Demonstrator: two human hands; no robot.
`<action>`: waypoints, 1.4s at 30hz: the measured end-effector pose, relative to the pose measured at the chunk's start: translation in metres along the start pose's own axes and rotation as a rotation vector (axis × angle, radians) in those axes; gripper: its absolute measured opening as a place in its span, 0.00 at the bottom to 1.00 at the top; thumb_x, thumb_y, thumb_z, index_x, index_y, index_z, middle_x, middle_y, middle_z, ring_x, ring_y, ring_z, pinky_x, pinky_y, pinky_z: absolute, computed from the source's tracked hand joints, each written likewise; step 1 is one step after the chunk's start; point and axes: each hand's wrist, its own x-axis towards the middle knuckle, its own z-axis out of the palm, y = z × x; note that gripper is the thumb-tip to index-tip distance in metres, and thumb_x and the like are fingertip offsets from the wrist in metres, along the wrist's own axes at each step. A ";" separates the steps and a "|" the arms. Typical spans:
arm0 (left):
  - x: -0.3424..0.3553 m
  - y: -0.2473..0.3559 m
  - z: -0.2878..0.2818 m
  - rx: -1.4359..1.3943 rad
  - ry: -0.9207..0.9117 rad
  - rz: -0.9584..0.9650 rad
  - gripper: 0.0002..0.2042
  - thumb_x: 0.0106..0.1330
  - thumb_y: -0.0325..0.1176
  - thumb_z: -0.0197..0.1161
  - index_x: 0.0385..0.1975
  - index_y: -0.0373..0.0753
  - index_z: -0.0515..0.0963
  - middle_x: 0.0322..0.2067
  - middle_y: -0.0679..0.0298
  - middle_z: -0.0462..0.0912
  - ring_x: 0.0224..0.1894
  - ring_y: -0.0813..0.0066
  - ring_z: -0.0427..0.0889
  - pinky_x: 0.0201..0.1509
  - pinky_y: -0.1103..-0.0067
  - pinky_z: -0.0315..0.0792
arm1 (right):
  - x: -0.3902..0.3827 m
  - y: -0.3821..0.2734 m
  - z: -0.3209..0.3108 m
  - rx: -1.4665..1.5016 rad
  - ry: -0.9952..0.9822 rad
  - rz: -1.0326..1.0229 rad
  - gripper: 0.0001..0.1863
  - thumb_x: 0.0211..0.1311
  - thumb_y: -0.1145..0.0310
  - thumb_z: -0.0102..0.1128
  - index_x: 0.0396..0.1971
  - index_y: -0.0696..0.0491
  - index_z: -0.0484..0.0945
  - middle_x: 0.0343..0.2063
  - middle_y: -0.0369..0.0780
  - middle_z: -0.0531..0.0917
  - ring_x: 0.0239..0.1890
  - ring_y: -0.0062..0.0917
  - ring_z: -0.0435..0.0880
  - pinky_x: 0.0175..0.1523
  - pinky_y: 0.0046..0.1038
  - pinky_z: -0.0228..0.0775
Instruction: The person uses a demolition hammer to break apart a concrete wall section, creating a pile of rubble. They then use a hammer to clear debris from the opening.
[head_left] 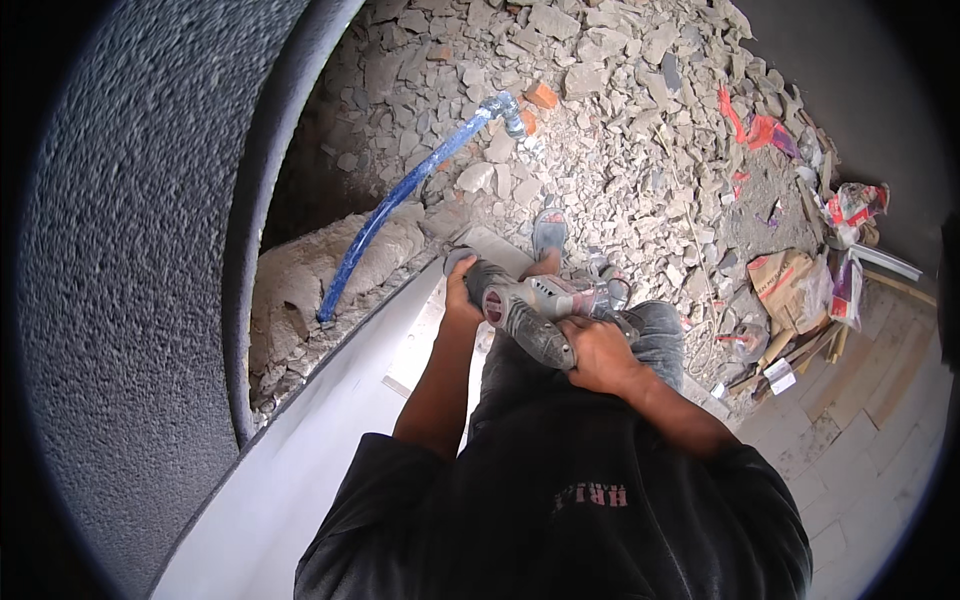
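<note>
Held in front of my torso is a dusty grey power tool point(535, 325), shaped like a hammer drill, with a round dark-red badge. My left hand point(462, 292) is closed around its left end, fingers partly hidden behind it. Toward the other end, my right hand point(598, 355) grips the tool near its rear part; some of those fingers are hidden. No bit can be made out. Below the tool, my sandalled foot point(548, 238) stands at the edge of the rubble.
Broken concrete rubble point(620, 150) covers the floor ahead. A blue pipe point(400, 190) with an elbow slants up at left, beside a textured grey wall point(150, 230). Orange brick pieces point(541, 95) lie near the elbow. Torn bags point(790, 285) and wood scraps lie at right.
</note>
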 end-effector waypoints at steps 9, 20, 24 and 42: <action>0.000 -0.049 -0.008 -0.090 -0.176 0.031 0.21 0.63 0.48 0.63 0.47 0.36 0.79 0.43 0.54 0.85 0.48 0.52 0.83 0.60 0.56 0.75 | -0.031 0.060 0.007 -0.129 0.098 -0.215 0.20 0.45 0.68 0.65 0.42 0.57 0.82 0.40 0.44 0.86 0.46 0.37 0.86 0.52 0.37 0.76; 0.032 -0.027 -0.019 0.006 -0.098 0.044 0.19 0.61 0.48 0.64 0.40 0.38 0.80 0.40 0.55 0.85 0.44 0.54 0.83 0.56 0.59 0.76 | 0.010 0.093 0.048 -0.028 0.106 -0.238 0.14 0.49 0.66 0.62 0.36 0.56 0.82 0.33 0.45 0.86 0.37 0.37 0.88 0.45 0.36 0.80; 0.043 -0.021 0.002 -0.004 -0.026 0.069 0.20 0.61 0.49 0.64 0.42 0.38 0.80 0.41 0.55 0.85 0.45 0.52 0.83 0.57 0.57 0.76 | 0.034 0.101 0.025 -0.063 0.162 -0.249 0.16 0.48 0.65 0.63 0.38 0.55 0.84 0.34 0.44 0.87 0.38 0.36 0.88 0.44 0.37 0.80; 0.082 0.000 0.004 0.046 -0.007 0.100 0.22 0.60 0.48 0.64 0.46 0.37 0.82 0.44 0.55 0.86 0.47 0.51 0.84 0.57 0.57 0.76 | 0.068 0.102 0.005 -0.071 -0.008 -0.119 0.24 0.48 0.57 0.68 0.45 0.54 0.84 0.37 0.47 0.88 0.39 0.40 0.89 0.47 0.40 0.81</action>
